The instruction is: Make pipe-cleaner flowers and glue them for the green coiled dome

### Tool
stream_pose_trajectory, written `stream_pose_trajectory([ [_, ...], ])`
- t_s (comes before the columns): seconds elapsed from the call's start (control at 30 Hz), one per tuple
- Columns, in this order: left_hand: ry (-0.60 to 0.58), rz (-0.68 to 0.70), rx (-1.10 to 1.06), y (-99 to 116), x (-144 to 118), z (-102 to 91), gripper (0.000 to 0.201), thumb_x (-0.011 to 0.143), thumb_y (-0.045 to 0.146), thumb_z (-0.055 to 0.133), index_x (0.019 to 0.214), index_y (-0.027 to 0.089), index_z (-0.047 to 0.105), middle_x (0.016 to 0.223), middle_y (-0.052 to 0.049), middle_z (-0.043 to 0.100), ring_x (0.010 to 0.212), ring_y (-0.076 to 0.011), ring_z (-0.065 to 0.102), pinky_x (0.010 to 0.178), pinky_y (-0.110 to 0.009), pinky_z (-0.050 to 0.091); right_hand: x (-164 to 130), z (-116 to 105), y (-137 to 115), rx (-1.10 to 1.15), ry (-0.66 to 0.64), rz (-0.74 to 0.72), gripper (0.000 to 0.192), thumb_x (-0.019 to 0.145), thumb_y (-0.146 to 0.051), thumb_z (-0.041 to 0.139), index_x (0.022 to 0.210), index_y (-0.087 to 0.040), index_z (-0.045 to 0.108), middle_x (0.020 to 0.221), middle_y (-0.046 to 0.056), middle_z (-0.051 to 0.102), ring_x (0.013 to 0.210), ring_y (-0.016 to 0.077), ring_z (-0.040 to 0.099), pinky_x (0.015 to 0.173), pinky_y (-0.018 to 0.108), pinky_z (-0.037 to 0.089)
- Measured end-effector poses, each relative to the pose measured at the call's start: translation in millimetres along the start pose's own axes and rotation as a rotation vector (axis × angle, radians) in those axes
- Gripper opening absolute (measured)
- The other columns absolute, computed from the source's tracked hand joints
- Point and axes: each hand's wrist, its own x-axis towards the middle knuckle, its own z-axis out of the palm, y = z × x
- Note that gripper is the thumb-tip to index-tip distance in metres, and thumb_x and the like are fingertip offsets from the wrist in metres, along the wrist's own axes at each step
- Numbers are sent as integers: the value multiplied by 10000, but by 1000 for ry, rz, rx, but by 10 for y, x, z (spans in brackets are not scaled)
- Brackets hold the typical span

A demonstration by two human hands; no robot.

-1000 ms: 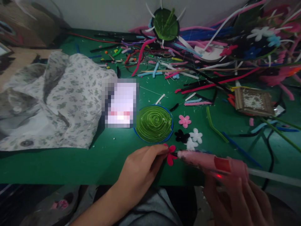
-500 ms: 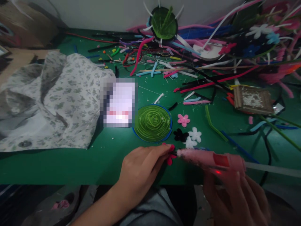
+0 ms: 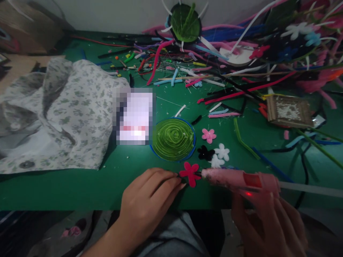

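Green felt covers the desk (image 3: 66,185), and a pale wall rises behind its far edge. Near the front edge, the left hand (image 3: 150,196) rests with its fingers curled, the fingertips touching the left petals of a red felt flower (image 3: 189,173) that lies flat on the desk; whether they pinch it or only press it down cannot be told. The right hand (image 3: 270,225), low at the front right and partly below the desk edge, is closed around the grip of a pink glue gun (image 3: 238,179), whose nozzle points left and meets the right side of the red felt flower. A pale glue stick (image 3: 311,189) juts from the back of the gun toward the right edge. Just beyond the flower sits a green spiral disc (image 3: 173,139) with a blue rim, and to its right lie a pink flower (image 3: 208,135), a black flower (image 3: 205,153) and two white flowers (image 3: 221,152) close together. A floral cloth (image 3: 59,114) is heaped over the left side of the desk, with a blurred bright rectangle (image 3: 134,116) between it and the disc. Toward the far edge and the right corner spreads a tangle of coloured pipe cleaners (image 3: 214,71), a second green disc (image 3: 185,23) leaning against the wall, and a small brown box (image 3: 289,111) near the right edge.
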Motion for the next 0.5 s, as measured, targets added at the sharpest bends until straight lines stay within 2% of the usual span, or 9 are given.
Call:
stream_pose_trajectory([
  [0.1,-40,29,34,-65,-66,-33,57,848,147,677,889,186,686,869,-7,721,803,-149,624,752,-271,494,44,1,-37,31,-3,84,610,725,-254,778,1298,-184,582,1039,81,707,776,203,677,658,290,555],
  [0.3,-85,-55,1,-153,-76,-71,67,864,167,658,917,196,684,886,-20,704,802,-157,602,739,-288,487,213,11,-125,13,31,162,652,709,-180,780,1315,-85,559,937,102,717,690,183,657,592,264,537],
  [0.43,-154,-165,-96,-147,-33,-104,45,886,185,627,885,202,669,905,-27,681,845,-160,599,739,-270,490,238,17,-140,9,26,189,639,718,-206,784,1309,-98,566,898,88,719,689,181,661,611,259,543],
  [0.5,-161,-178,-104,-135,-23,-115,68,896,169,605,868,200,659,899,-25,675,843,-158,599,734,-266,492,207,16,-129,14,30,214,634,727,-228,781,1312,-113,566,892,84,720,689,180,659,621,264,546],
])
